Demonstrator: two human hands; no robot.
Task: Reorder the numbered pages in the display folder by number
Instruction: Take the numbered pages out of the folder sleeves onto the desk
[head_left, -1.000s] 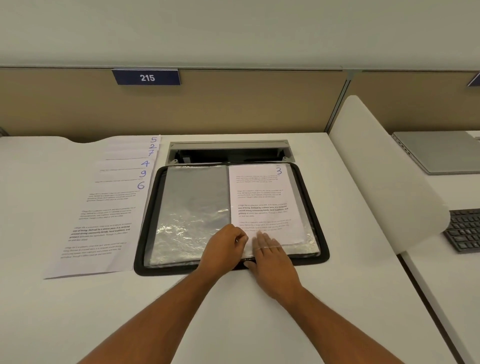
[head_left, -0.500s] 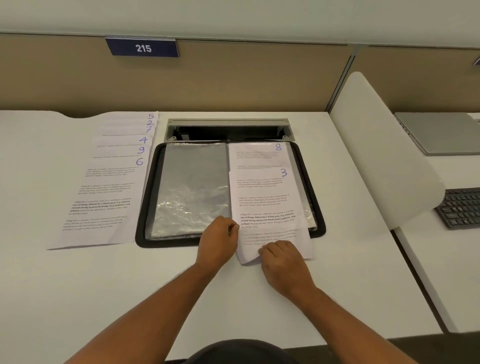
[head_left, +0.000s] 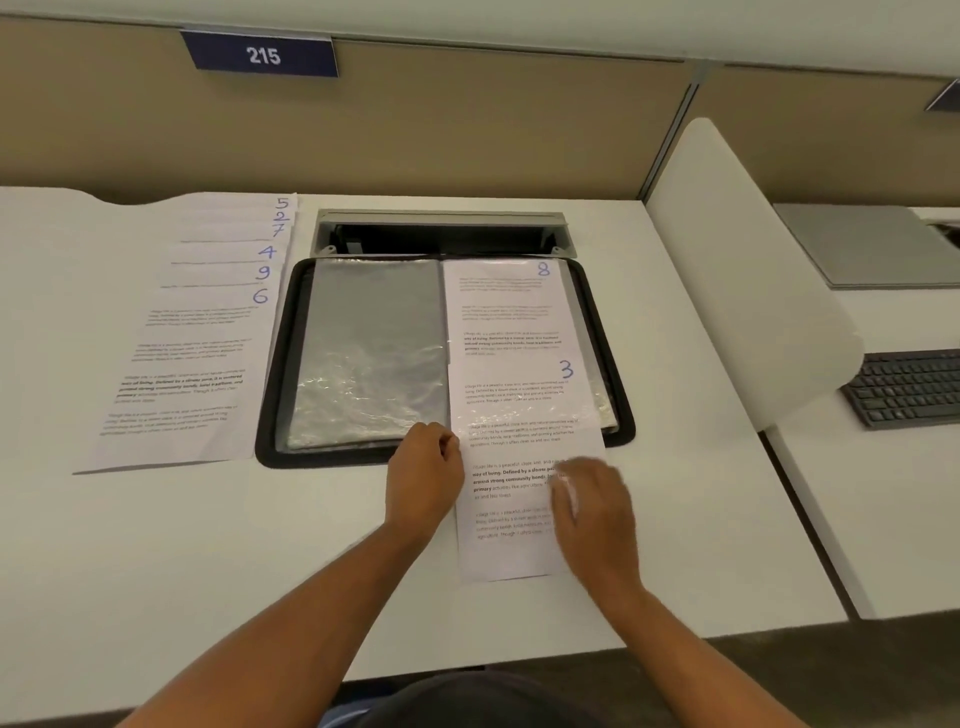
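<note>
A black display folder (head_left: 270, 452) lies open on the white desk. Its left sleeve (head_left: 369, 343) is empty and shiny. In the right sleeve sits page 8 (head_left: 504, 306). Page 3 (head_left: 519, 405) lies over it, slid more than halfway out past the folder's near edge onto the desk. My left hand (head_left: 423, 478), fingers curled, pinches the sleeve's bottom edge beside the page. My right hand (head_left: 595, 512), blurred, grips page 3 at its right edge. A fanned stack of loose pages (head_left: 192, 353) marked 5, 2, 7, 4, 9, 6 lies left of the folder.
An open cable hatch (head_left: 441, 234) sits just behind the folder. A white curved divider (head_left: 727, 270) bounds the desk on the right; beyond it are a keyboard (head_left: 904, 387) and a closed laptop (head_left: 872, 244). A beige partition with a 215 sign (head_left: 262, 54) closes the back.
Page 3 has slid out of the right sleeve toward me, uncovering page 8. My right hand has moved back with it; my left hand has stayed at the sleeve's bottom edge.
</note>
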